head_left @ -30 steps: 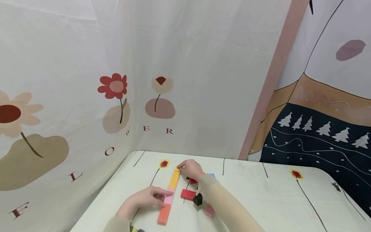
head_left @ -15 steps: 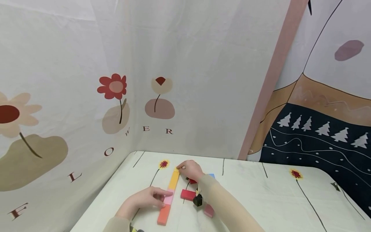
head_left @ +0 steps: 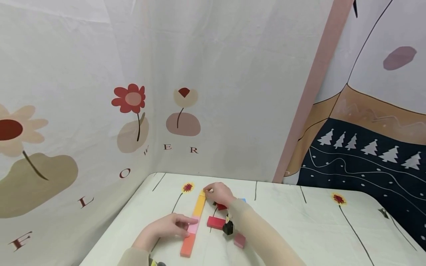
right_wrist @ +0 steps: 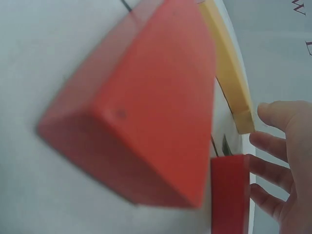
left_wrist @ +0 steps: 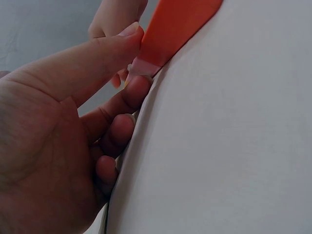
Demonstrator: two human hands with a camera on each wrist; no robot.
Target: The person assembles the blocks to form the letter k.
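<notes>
A straight row of blocks lies on the table in the head view: an orange-red block (head_left: pixel 188 245) nearest, then a pink block (head_left: pixel 193 228), a long yellow-orange block (head_left: pixel 199 207) and a yellow block (head_left: pixel 202 193) at the far end. My left hand (head_left: pixel 169 226) pinches the row at the pink block, thumb by the orange-red joint. At the far end, my right hand (head_left: pixel 219 193) has thumb and index finger around the tip of the yellow block. In the left wrist view, the left fingers cover most of the pink block.
Right of the row lie a red block (head_left: pixel 216 222), another red block (head_left: pixel 222 207) partly under the right wrist, a blue block (head_left: pixel 244 200) and a dusty-pink block (head_left: pixel 239 240). A printed white cloth covers the table (head_left: pixel 299 229); a fabric wall (head_left: pixel 233 159) rises behind it.
Both hands keep their places on the row, and the blocks look unmoved. Only the head view shifts very slightly.
</notes>
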